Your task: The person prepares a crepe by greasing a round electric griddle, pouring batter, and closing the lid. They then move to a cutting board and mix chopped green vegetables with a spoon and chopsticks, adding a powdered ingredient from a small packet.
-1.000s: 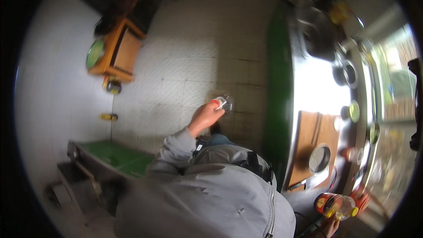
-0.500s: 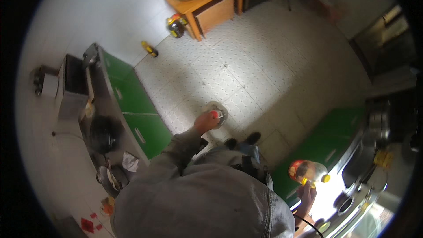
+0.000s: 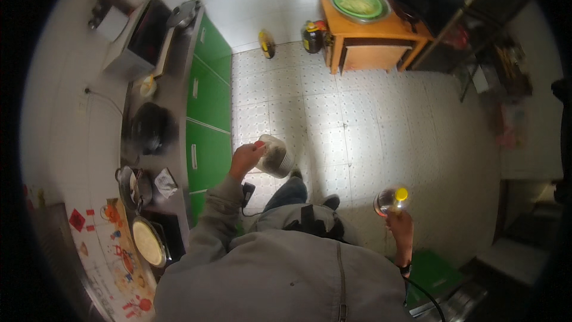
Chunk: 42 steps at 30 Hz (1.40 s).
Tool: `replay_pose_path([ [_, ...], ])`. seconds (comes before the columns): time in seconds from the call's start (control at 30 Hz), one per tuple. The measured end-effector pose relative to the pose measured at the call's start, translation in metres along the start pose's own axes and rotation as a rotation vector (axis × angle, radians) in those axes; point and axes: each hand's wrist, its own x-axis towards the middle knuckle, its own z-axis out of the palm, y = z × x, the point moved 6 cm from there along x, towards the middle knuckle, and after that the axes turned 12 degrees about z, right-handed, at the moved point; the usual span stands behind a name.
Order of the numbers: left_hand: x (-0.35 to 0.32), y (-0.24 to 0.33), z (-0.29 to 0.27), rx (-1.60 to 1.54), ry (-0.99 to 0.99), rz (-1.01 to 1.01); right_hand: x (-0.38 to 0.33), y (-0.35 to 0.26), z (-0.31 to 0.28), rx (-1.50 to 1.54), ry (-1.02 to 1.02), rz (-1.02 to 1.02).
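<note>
My left hand (image 3: pixel 245 160) is closed on a translucent ribbed plastic container (image 3: pixel 277 158) with a red part at the fingers. Something greyish shows through the container's wall; I cannot make out what. It is held above the floor, near the green cabinet fronts. Out to the right, my right hand (image 3: pixel 400 225) is closed on a clear oil bottle (image 3: pixel 382 203) with a yellow cap. The bottle is tilted, its cap facing up toward me, and the hand covers its grip.
Along the left runs a steel counter (image 3: pixel 179 74) over green cabinets, carrying a black pot (image 3: pixel 150 128) and a flat pan with a pale round (image 3: pixel 149 242). A wooden table (image 3: pixel 381 31) with a green basin (image 3: pixel 357 1) stands ahead. Dark bottles (image 3: pixel 311 37) sit on the floor beside it.
My view has turned left, so the left counter runs straighter ahead and the wooden table sits further right. The oil bottle has moved away from the right counter, still in my right hand.
</note>
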Motion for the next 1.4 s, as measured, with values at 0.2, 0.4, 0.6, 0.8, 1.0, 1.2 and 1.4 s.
replay_pose_path([
  [0.2,0.1,-0.002,-0.008,0.187,-0.037,-0.017,0.08,-0.16,0.038,-0.132,-0.108,-0.067],
  [0.4,0.23,-0.019,-0.011,0.241,-0.082,0.0,0.148,-0.283,0.103,-0.018,-0.202,0.03],
  [0.6,0.371,-0.011,-0.037,0.241,-0.052,0.057,0.221,-0.404,0.162,-0.058,-0.35,0.034],
  [0.8,0.527,-0.006,-0.049,0.318,0.0,0.113,0.303,-0.531,0.223,-0.101,-0.495,-0.009],
  [1.0,0.691,-0.038,-0.035,0.391,-0.091,-0.019,0.423,-0.626,0.284,-0.278,-0.546,-0.133],
  [1.2,0.829,-0.077,0.0,0.39,-0.139,-0.018,0.519,-0.687,0.346,-0.454,-0.524,-0.189],
  [1.4,0.951,-0.127,0.054,0.309,-0.168,-0.024,0.59,-0.699,0.409,-0.442,-0.458,-0.146],
])
